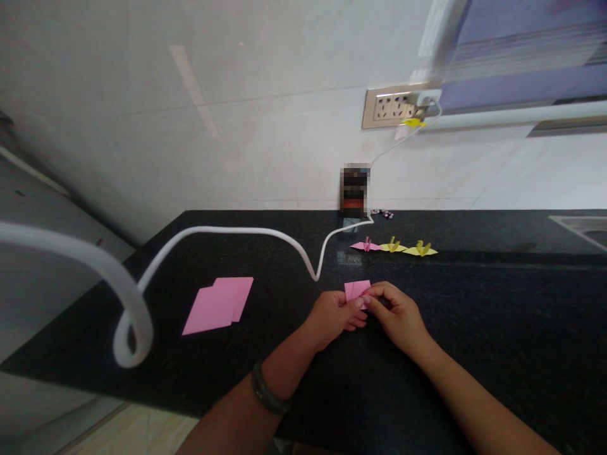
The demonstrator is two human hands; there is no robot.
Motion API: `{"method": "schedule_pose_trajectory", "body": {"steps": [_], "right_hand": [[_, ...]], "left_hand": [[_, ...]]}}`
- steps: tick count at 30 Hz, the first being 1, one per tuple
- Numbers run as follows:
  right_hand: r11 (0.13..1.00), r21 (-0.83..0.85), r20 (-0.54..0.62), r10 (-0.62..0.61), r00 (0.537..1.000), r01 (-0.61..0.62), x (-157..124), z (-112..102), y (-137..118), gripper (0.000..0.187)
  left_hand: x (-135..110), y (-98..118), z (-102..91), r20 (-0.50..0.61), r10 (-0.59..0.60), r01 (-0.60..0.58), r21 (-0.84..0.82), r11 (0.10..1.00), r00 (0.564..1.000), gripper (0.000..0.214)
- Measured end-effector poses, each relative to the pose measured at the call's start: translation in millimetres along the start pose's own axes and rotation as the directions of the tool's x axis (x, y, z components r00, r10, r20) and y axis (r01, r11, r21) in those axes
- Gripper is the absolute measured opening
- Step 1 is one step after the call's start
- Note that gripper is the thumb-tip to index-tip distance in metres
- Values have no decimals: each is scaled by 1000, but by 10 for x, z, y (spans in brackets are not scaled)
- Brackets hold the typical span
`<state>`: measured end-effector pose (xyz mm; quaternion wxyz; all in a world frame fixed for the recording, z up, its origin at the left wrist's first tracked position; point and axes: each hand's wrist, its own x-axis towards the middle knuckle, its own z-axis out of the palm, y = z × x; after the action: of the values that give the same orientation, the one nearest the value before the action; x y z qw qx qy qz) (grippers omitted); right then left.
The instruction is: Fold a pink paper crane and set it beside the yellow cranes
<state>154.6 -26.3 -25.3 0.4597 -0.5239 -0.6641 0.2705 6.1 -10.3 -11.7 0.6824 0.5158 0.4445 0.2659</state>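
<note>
Both my hands meet over the black counter (474, 328), pinching a small folded pink paper (356, 289). My left hand (333, 316) grips its lower left edge with closed fingers; a dark bangle sits on that wrist. My right hand (398, 315) pinches the paper's right side with thumb and fingertips. The top of the paper sticks out above my fingers.
Loose pink paper sheets (219, 304) lie to the left. Three folded paper cranes, one pink (365, 245) and two yellow (408, 248), sit behind. A white cable (246, 231) loops across the counter to a wall socket (396, 107). A sink edge (581, 226) shows far right.
</note>
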Motion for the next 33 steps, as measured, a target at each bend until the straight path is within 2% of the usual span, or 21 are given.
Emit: {"method": "schedule_pose_trajectory", "body": {"steps": [10,18,30,33], "right_hand": [[992,57,-13,113,993,-112,-21,18,25,17],[982,99,-50,166,985,-160,-20,44,50,22],[982,107,-17,156,988,-153,-27,37,43,18],[981,119,-33,160,986,-155,-25,41,74,23]], "left_hand": [[-4,38,24,-10,-51,51,-32,998,999,29],[1,10,31,0,-31,31,-27,999,1000,25],[11,-14,19,-10,3,-3,-12,1000,1000,25],[20,-41,9,-6,23,-22,32,999,1000,26]]}}
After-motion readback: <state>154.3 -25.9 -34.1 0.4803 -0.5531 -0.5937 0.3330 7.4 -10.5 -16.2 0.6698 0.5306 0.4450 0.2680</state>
